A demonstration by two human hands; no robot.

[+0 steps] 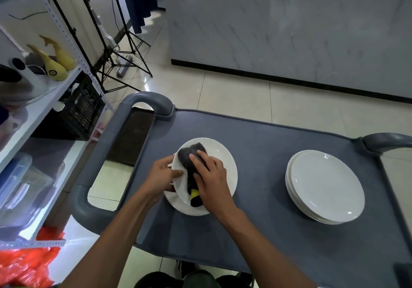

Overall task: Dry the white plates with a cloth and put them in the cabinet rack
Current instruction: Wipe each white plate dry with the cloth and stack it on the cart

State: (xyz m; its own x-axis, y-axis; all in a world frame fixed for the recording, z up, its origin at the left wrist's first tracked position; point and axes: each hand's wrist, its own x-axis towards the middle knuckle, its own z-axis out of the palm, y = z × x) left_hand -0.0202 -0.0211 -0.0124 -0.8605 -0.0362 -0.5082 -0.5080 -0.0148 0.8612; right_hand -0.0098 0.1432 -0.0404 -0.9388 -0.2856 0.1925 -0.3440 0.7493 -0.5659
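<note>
A white plate (223, 165) is tilted up off another white plate (176, 200) that lies on the grey cart top (256, 143). My left hand (160, 176) grips the tilted plate's left rim, thumb on top. A dark cloth (189, 156) with a yellow tag lies on this plate, and my right hand (211, 176) presses it down with spread fingers. To the right, a stack of white plates (327, 185) rests on the cart.
The cart has grey handles at its left (93, 158) and right (383, 143) ends. A white metal shelf (44, 109) with boxes, a black crate and yellow objects stands on the left. Tripod legs (120, 65) stand on the tiled floor beyond. A marble-look counter wall (289, 31) is behind.
</note>
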